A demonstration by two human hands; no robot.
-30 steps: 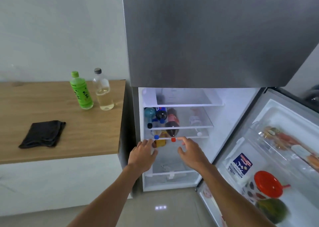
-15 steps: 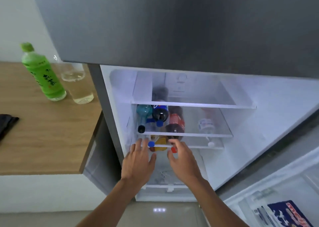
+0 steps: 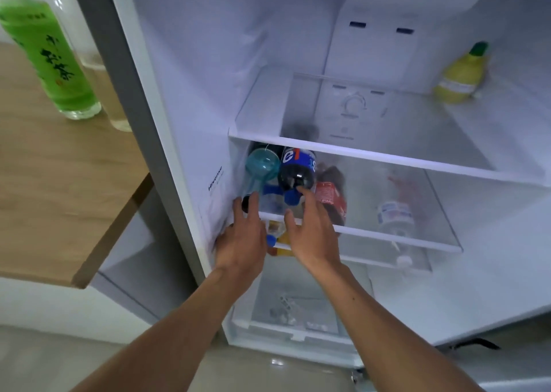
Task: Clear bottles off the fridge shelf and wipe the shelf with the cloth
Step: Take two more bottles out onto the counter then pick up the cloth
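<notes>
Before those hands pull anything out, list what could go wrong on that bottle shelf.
1. The dark cola bottle lies stacked on other bottles; pulling the teal bottle beside it may send it rolling off the shelf edge.
2. The right hand only touches the cola's blue cap with its fingertips, so it could slip.
3. The left hand sits close to the fridge wall, leaving little room for a full grip.

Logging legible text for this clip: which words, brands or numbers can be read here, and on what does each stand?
"Hisense": small sticker on the white fridge's left inner wall.
"e" and "S", partial: blue label of the dark cola bottle lying on the glass shelf.
East Asian characters, not legible to me: green tea bottle on the wooden counter.
Red-labelled cola bottle, clear water bottle, yellow lemon-shaped bottle: blurred, unreadable.
</notes>
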